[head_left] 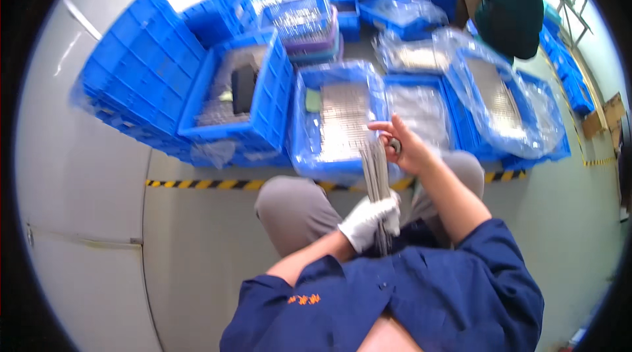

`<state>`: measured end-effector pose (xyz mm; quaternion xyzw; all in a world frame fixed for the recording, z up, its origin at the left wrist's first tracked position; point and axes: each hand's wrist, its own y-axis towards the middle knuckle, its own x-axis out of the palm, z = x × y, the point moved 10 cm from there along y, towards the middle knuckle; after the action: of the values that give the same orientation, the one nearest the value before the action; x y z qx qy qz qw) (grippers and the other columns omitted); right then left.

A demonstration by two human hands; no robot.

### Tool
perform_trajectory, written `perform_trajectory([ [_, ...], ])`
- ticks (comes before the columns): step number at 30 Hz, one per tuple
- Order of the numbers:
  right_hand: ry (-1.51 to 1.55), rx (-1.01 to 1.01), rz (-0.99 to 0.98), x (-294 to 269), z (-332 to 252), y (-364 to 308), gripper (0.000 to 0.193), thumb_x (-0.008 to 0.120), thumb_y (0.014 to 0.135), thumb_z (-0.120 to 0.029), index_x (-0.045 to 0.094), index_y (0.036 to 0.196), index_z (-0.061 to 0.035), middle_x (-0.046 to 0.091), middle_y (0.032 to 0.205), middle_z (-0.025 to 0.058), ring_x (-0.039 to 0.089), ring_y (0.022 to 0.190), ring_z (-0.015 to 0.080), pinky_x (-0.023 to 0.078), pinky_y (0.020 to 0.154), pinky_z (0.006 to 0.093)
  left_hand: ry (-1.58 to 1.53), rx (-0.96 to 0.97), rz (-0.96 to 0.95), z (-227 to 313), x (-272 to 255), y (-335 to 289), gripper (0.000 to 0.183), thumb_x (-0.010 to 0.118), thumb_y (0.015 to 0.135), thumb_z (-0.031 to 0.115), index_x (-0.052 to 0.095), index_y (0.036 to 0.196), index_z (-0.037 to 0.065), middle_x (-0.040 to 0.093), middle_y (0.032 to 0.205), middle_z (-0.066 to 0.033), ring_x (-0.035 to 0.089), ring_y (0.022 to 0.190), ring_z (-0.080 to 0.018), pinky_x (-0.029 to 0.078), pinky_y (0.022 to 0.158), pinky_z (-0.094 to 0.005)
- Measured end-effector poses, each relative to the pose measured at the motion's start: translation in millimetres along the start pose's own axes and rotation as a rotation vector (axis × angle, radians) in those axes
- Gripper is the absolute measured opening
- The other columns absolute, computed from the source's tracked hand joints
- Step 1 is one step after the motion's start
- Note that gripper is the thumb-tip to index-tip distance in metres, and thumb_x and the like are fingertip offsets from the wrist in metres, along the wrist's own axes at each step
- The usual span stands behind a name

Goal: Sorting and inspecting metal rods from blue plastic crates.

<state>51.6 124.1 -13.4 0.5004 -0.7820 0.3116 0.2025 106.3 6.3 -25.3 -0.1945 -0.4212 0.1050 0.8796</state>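
My left hand [367,223], in a white glove, is closed around a bundle of thin, flat grey metal strips [375,171]. The strips stand roughly upright between my knees, their lower ends by my shirt. My bare right hand [407,148] is beside the upper end of the bundle, with index finger and thumb stretched apart. A small dark, rounded thing shows at its lower fingers, too blurred to name. Whether those fingers touch the strips I cannot tell. Just beyond is a blue crate [299,131] lined with clear plastic, holding rows of shiny metal parts [343,112] and a pale green piece [313,100].
Left of it, a blue crate [280,89] holds metal parts and a black object [243,89]. Stacked blue crates [141,62] rise further left. At right is another plastic-lined crate [546,131]. A person [510,6] in dark green stands behind. Black-and-yellow tape [197,184] crosses the floor.
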Motion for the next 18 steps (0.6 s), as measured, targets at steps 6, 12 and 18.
perform_trajectory([
  [6,-0.218,-0.07,-0.235,49,14,-20,0.023,0.053,0.078,-0.026,0.053,0.079,-0.003,0.05,0.071,0.0013,0.046,0.061,0.0095,0.039,0.056,0.0214,-0.07,-0.205,-0.214,9,19,7,0.014,0.054,0.081,0.018,0.046,0.088,0.009,0.037,0.056,0.0019,0.033,0.043,-0.0089,0.034,0.047,-0.0268],
  [12,0.121,0.036,-0.041,-3,25,-7,0.016,0.05,0.079,-0.021,0.049,0.074,-0.0059,0.049,0.072,0.0045,0.046,0.057,0.0114,0.039,0.049,0.0223,-0.593,-0.131,-0.353,13,20,1,0.05,0.048,0.082,0.043,0.043,0.113,0.004,0.051,0.094,-0.012,0.054,0.081,-0.0217,0.043,0.08,-0.0365],
  [18,-0.06,-0.187,0.201,8,-15,-24,0.018,0.062,0.075,-0.016,0.05,0.086,-0.0074,0.044,0.073,-0.0002,0.047,0.066,0.0103,0.052,0.055,0.0365,-0.943,0.109,0.147,10,-45,33,0.048,0.035,0.086,0.047,0.052,0.092,0.003,0.058,0.089,-0.0134,0.057,0.083,-0.0273,0.047,0.076,-0.0445],
])
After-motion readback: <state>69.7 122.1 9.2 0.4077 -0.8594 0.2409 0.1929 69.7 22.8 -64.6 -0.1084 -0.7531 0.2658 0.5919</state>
